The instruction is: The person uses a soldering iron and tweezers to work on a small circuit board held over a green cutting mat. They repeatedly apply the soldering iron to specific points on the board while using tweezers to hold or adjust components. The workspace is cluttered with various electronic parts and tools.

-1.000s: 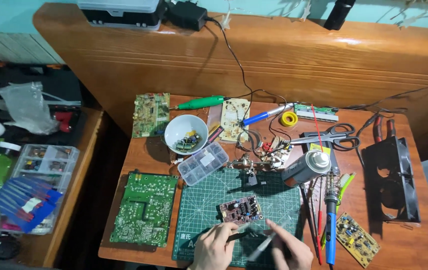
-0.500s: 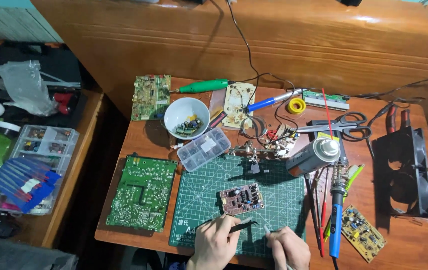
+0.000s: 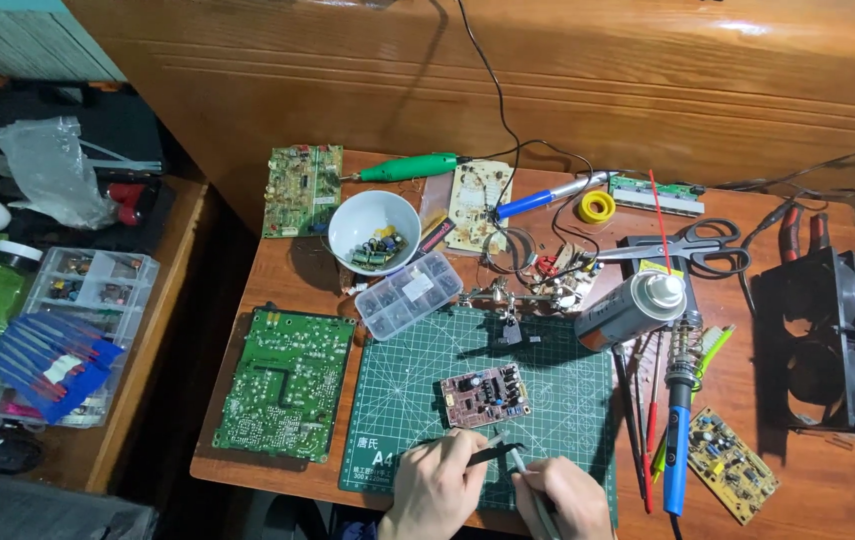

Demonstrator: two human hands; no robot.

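Left hand (image 3: pixel 435 488) with grip closed on black tweezers (image 3: pixel 493 453), right hand (image 3: pixel 566 497) with grip closed on a grey pen-like tool (image 3: pixel 526 478), tips near small brown circuit board (image 3: pixel 485 395) on green cutting mat (image 3: pixel 398 390); farther, white bowl (image 3: pixel 375 231) on counter (image 3: pixel 828 470).

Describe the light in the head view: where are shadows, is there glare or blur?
Head view: light is even and the image sharp, with no motion blur. A glare spot sits on the wooden headboard top right. The black fan frame and large green circuit board cast dark shadows on the table; the left floor is dim.
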